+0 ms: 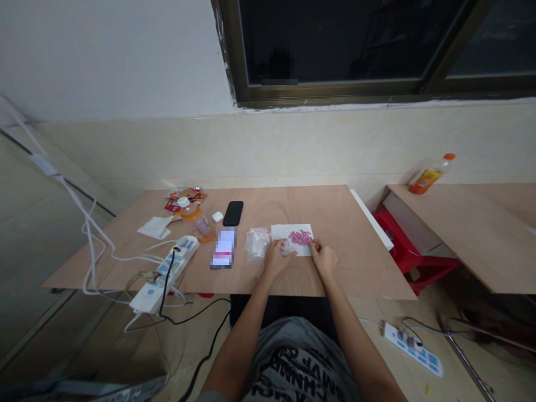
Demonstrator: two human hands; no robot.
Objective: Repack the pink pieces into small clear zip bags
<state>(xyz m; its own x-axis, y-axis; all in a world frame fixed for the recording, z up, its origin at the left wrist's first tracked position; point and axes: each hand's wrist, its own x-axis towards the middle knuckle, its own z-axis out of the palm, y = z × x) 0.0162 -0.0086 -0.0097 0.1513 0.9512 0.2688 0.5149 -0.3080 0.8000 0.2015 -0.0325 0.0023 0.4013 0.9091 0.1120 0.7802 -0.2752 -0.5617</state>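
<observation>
Gray shirt (299,357) nearest, left hand (275,257) holds clear bag (287,247), contents unclear.

Small pink pieces (299,238), loosely clustered on flat white sheet (281,231), right of centre.

Across the table (355,273), the person's left hand (278,258) rests at a white paper (280,231), the right hand (324,259) beside its small pink pieces (300,238). Clear bags (257,244), a lit phone (224,248) and a bottle (196,222) sit further left.
</observation>
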